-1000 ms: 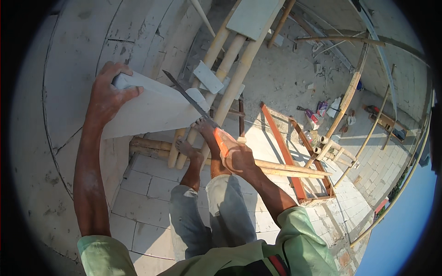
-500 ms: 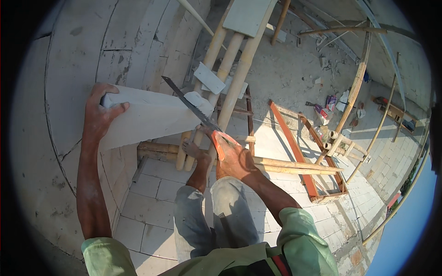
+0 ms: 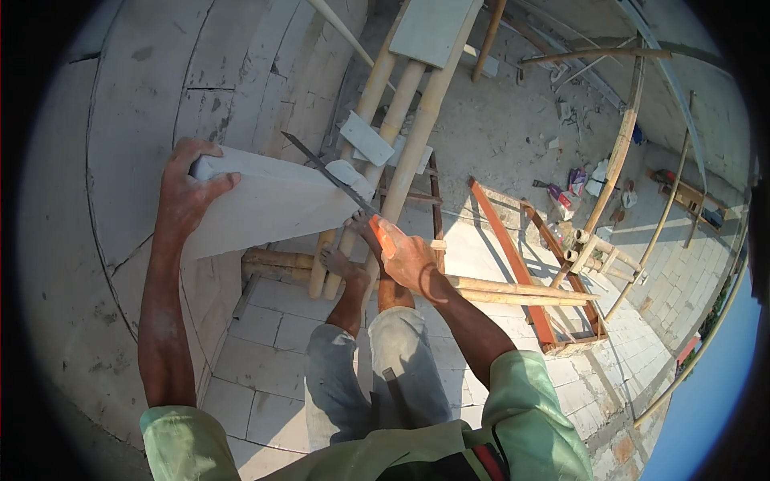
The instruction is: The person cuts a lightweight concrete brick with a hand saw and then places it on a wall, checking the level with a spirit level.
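Note:
A pale, light-grey building block lies slanting in front of me at the wall on the left. My left hand is clamped round its left end, thumb on the front face and fingers over the top. In my right hand is a handsaw with an orange handle and a dark blade. The blade crosses near the block's right end, pointing up and left. Beyond it lies a whitish chunk; whether it is joined to the block I cannot tell.
My bare feet rest on bamboo poles, which carry loose block pieces and a flat slab. Block walling rises at left. A reddish-brown frame stands to the right, near upright bamboo poles.
The saw has turned so its blade shows more edge-on, and my right hand has shifted slightly up and right. My left hand and the block's left end sit a little further right.

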The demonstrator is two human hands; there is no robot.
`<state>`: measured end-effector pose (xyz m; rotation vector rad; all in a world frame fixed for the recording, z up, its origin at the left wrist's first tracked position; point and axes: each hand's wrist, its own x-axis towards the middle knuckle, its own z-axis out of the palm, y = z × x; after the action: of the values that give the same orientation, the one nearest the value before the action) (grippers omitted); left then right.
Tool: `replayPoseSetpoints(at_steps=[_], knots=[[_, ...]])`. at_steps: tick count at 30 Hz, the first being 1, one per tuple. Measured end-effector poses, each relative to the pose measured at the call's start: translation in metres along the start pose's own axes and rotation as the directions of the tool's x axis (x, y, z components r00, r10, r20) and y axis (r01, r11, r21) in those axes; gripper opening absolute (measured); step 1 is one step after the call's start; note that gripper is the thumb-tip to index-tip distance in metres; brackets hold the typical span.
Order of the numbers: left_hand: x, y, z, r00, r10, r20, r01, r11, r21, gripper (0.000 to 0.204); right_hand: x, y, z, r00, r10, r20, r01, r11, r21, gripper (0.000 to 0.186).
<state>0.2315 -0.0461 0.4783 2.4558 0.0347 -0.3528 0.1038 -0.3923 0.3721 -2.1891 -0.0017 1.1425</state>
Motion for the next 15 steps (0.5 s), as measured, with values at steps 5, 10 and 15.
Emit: replayPoseSetpoints(at_steps=[5, 10, 15], knots=[[-0.005, -0.014, -0.001, 0.998, -0.063, -0.011, 0.061, 0.994, -0.086, 0.036, 0.015, 0.015, -0.063, 0.935, 0.286, 0.209, -0.315, 0.402, 0.86, 0.048], [-0.018, -0.021, -0.007, 0.984, -0.178, -0.027, 0.173, 0.975, -0.137, 0.035, -0.01, 0.067, -0.098, 0.966, -0.008, -0.257, 0.069, 0.97, 0.232, 0.061], [-0.026, -0.02, -0.006, 0.998, -0.017, -0.06, 0.015, 0.999, -0.049, 0.033, -0.042, 0.062, -0.061, 0.979, -0.075, -0.191, 0.093, 0.992, 0.088, 0.06]])
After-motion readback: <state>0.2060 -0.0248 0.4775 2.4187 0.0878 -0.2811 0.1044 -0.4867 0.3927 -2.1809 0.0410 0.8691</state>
